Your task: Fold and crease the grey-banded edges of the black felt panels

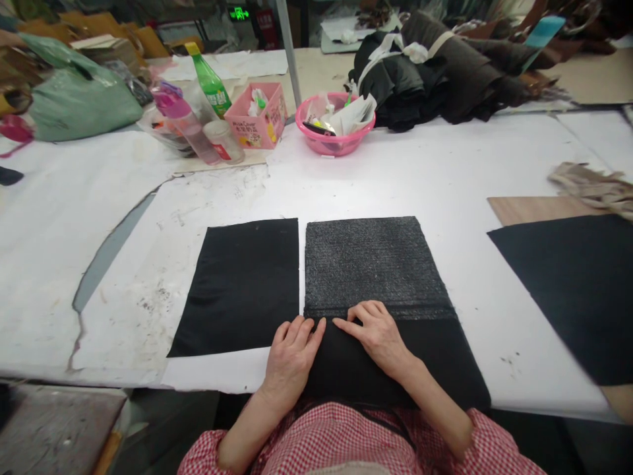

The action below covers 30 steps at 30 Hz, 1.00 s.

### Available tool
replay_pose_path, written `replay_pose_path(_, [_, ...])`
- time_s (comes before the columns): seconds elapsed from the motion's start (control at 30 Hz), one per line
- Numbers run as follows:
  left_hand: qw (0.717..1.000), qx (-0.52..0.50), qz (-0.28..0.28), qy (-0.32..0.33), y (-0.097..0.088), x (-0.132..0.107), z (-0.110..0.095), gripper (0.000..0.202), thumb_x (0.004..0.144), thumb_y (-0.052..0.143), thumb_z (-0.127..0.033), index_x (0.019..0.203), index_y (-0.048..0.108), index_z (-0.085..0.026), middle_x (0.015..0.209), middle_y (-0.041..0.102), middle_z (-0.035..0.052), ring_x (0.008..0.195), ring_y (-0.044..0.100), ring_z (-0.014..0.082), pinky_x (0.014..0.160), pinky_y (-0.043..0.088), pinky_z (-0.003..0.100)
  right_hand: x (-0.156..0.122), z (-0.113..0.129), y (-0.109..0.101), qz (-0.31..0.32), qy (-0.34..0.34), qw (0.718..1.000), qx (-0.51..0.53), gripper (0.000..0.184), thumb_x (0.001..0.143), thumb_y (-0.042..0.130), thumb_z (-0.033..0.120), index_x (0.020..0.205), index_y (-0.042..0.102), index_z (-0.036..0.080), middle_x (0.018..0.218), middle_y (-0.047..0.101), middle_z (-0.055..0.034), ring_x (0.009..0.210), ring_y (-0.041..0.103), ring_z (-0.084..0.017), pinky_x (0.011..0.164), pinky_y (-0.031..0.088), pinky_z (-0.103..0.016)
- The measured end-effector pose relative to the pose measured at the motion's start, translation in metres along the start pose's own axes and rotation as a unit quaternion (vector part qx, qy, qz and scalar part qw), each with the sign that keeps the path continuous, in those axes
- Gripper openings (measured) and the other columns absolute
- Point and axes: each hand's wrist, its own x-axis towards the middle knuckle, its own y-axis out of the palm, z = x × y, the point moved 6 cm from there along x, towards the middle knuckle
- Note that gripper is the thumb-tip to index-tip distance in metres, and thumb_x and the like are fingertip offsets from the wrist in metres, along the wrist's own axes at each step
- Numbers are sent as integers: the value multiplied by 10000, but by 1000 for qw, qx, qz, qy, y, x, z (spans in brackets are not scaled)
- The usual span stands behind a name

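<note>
A black fabric piece (376, 363) lies in front of me. Its far part is a speckled grey-black textured panel (366, 264), with a seam or folded strip across the join. My left hand (291, 359) is at the left end of that strip, fingers close together and thumb on the fabric. Just right of it, my right hand (380, 338) has its thumb and curled fingers at the same strip. Both hands grip or press the cloth there; the undersides of the fingers are hidden. A plain black fabric panel (242, 287) lies flat to the left, untouched.
White paper covers the table (445, 171). At the right lies another black sheet (573, 284). Behind stand a pink basin (336, 142), a pink box (260, 125), a green bottle (210, 82) and a jar (225, 142). Dark fabric rolls (450, 72) lie at the back right.
</note>
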Motion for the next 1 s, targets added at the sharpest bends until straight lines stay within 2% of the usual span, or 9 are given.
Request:
replay_pose_path(0.1, [999, 8, 13, 29, 2, 3, -5, 422, 970, 349, -66, 1344, 538, -119, 1235, 626, 117, 1184, 531, 277, 991, 397, 450, 1, 2, -1, 0, -3, 1000, -6, 241, 995, 523, 236, 1199, 641, 285, 936, 580, -25, 919, 496, -173, 882, 386, -368])
replay_pose_path(0.23, [997, 21, 35, 59, 3, 7, -9, 411, 976, 366, -79, 1357, 518, -100, 1220, 633, 117, 1152, 551, 258, 981, 405, 438, 1, 1, -2, -3, -7, 1000, -8, 238, 1002, 504, 242, 1190, 645, 281, 930, 578, -28, 915, 489, -179, 876, 385, -368])
replay_pose_path(0.47, [996, 18, 63, 60, 2, 8, -10, 467, 956, 409, -68, 1413, 465, -146, 1185, 634, 101, 1161, 545, 262, 959, 412, 441, -7, -13, -9, -5, -11, 1000, 7, 229, 1002, 503, 243, 1172, 651, 286, 927, 577, -24, 917, 483, -180, 861, 373, -367])
replay_pose_path(0.7, [996, 22, 68, 60, 4, 11, -11, 484, 938, 428, -53, 1406, 481, -166, 1164, 636, 96, 1156, 551, 268, 960, 419, 448, -14, -22, -17, 9, -11, 1000, 13, 256, 1005, 492, 227, 1204, 634, 304, 938, 575, -22, 907, 475, -181, 818, 368, -352])
replay_pose_path(0.87, [993, 29, 77, 83, 3, 15, -15, 476, 936, 406, -31, 1396, 480, -130, 1248, 610, 109, 1185, 534, 247, 995, 408, 436, -16, -22, -17, 6, -15, 1000, 4, 252, 1002, 502, 225, 1207, 632, 293, 942, 573, -26, 913, 477, -181, 841, 376, -355])
replay_pose_path(1.0, [989, 33, 92, 111, 3, 20, -19, 474, 941, 392, -32, 1406, 456, -101, 1240, 608, 119, 1162, 541, 246, 977, 422, 432, -15, -18, -17, 10, -33, 999, -14, 256, 994, 513, 212, 1218, 622, 270, 933, 579, -32, 913, 486, -187, 843, 387, -358])
